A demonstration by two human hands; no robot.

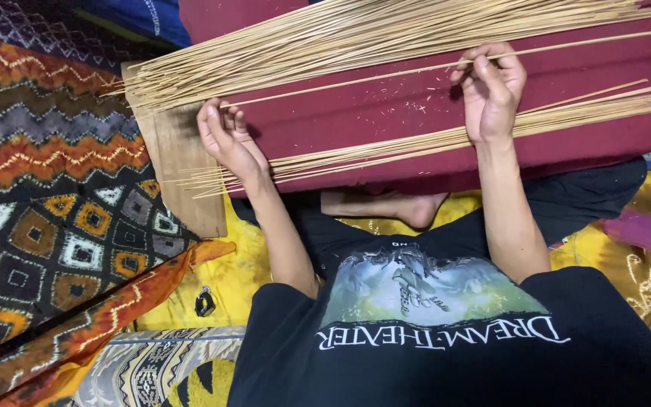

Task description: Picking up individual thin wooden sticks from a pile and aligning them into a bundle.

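Nearest the camera, a black printed T-shirt (446,339) is filling the lower frame from about five to seven o'clock, with a bare foot (408,207) showing just beyond it. A patterned cloth (47,218) of diamonds and zigzags is lying out toward nine o'clock.

Farther on, the left hand (227,139) is resting at about ten o'clock from the foot, fingers curled loosely against the edge of a maroon cloth (431,105) and touching the near bundle of thin sticks (446,139) (whether it is gripping any of them cannot be told). That bundle is lying across the maroon cloth from nine toward three o'clock. A wooden board (182,177) is sticking out under the cloth just left of this hand.

The right hand (491,87), at about one o'clock, is pinching a single stick (363,79) between thumb and fingers, the stick running slantwise across the cloth.

Farthest off, at twelve o'clock, a large pile of sticks (356,38) is fanning across the cloth's far edge.
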